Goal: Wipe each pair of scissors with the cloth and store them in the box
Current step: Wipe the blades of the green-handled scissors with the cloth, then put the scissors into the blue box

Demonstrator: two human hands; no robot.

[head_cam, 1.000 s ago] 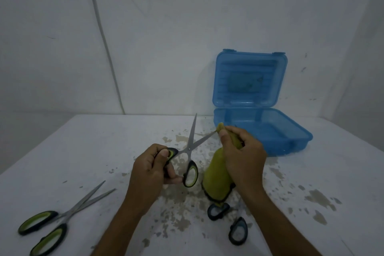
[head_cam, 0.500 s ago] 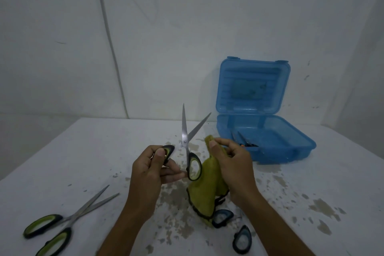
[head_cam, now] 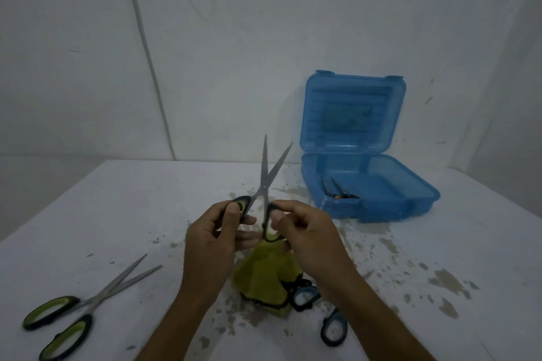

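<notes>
I hold a pair of green-and-black handled scissors [head_cam: 268, 173] upright above the table, blades parted and pointing up. My left hand [head_cam: 214, 243] grips its left handle loop. My right hand [head_cam: 308, 237] pinches the right loop and also holds the yellow-green cloth [head_cam: 264, 278], which hangs below to the table. The open blue box [head_cam: 410, 202] stands at the back right with a dark pair of scissors [head_cam: 335, 189] inside. A second green-handled pair [head_cam: 85, 302] lies open at the front left. A blue-handled pair [head_cam: 319, 311] lies under my right forearm, partly covered by the cloth.
The white table [head_cam: 132, 214] is stained with brown patches around the middle and right. White walls stand close behind it, and the box lid [head_cam: 352, 111] leans up against the back wall.
My right hand left the blade tip and came down to the right handle loop, cloth still in it. The scissors swung upright and the blades drew closer together.
</notes>
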